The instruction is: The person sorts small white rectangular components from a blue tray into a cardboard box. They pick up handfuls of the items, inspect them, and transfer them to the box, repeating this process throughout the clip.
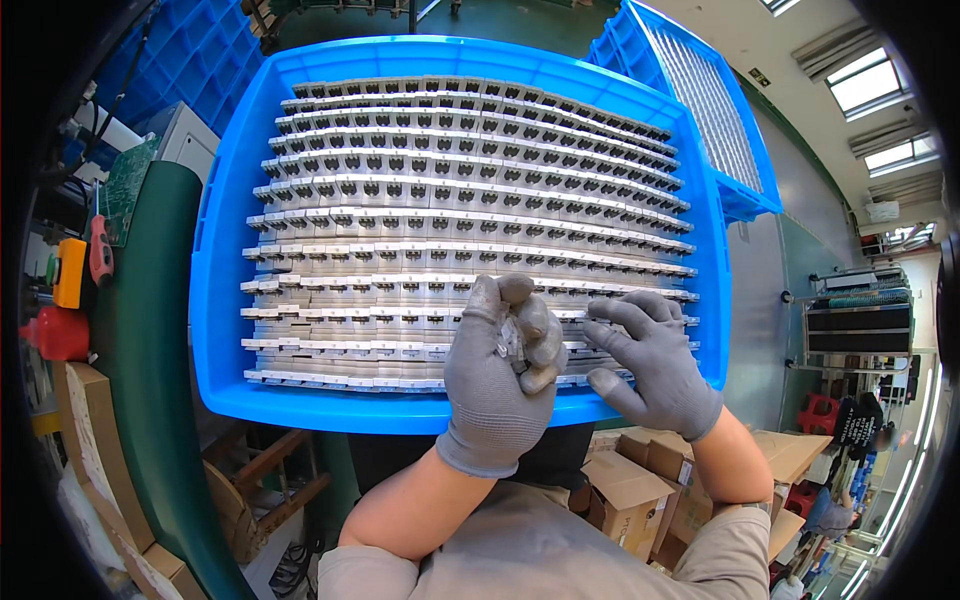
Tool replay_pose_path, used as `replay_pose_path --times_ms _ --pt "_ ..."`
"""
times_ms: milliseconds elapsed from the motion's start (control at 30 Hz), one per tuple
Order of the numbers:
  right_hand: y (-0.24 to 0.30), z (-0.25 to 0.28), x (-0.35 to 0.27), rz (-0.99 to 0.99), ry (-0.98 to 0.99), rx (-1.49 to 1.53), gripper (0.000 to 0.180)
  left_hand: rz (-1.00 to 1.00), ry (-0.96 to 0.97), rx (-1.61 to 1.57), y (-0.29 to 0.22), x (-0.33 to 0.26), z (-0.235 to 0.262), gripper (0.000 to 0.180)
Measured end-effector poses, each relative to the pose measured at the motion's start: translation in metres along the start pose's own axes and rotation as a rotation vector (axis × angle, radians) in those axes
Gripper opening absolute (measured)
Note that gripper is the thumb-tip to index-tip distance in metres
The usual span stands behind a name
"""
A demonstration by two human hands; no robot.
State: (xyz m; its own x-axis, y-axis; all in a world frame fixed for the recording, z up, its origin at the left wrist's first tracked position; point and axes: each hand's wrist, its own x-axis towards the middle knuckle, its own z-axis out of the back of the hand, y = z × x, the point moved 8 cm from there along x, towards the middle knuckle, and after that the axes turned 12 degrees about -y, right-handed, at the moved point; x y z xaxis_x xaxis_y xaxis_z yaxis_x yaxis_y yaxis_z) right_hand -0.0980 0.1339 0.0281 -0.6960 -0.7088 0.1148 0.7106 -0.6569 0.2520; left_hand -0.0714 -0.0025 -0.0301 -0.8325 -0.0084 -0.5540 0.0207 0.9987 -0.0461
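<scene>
A large blue plastic crate (pixel 212 330) lies before me, filled with long rows of white block-shaped modules (pixel 440 222) with dark slots; they look like circuit breakers. Above the near rows, my left hand (pixel 500 385), in a grey glove, is turned palm up with its fingers curled. Small clear, shiny pieces (pixel 508 342) lie in its grasp; their exact kind is hard to make out. To its right, my right hand (pixel 655 365), also gloved, hovers over or touches the near right rows. Its fingers are spread, and nothing shows between them.
Another blue crate (pixel 745 150) of similar rows stands at the far right. On the left, a green-covered surface (pixel 165 330) holds a red-handled screwdriver (pixel 101 250) and an orange object (pixel 70 272). Cardboard boxes (pixel 625 485) sit below the crate's near side.
</scene>
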Motion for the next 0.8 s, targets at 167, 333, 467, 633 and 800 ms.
replay_pose_path --times_ms 167,333,467,633,800 --pt "0.000 0.003 0.002 -0.013 -0.013 0.049 0.048 0.002 0.046 -0.001 0.000 0.000 -0.002 0.040" --pt "-0.006 0.017 -0.005 -0.026 -0.139 0.049 0.043 -0.014 0.045 0.001 -0.001 -0.001 -0.001 0.039" --pt "-0.009 0.017 -0.011 -0.080 -0.159 -0.014 0.040 -0.021 0.038 -0.015 -0.003 -0.001 -0.001 0.039" --pt "-0.010 0.013 -0.013 -0.103 -0.117 -0.011 0.044 -0.025 0.051 0.005 -0.003 -0.001 -0.001 0.038" --pt "-0.009 0.008 -0.012 -0.107 -0.077 -0.051 0.046 0.001 0.034 -0.017 -0.003 -0.001 0.000 0.038"
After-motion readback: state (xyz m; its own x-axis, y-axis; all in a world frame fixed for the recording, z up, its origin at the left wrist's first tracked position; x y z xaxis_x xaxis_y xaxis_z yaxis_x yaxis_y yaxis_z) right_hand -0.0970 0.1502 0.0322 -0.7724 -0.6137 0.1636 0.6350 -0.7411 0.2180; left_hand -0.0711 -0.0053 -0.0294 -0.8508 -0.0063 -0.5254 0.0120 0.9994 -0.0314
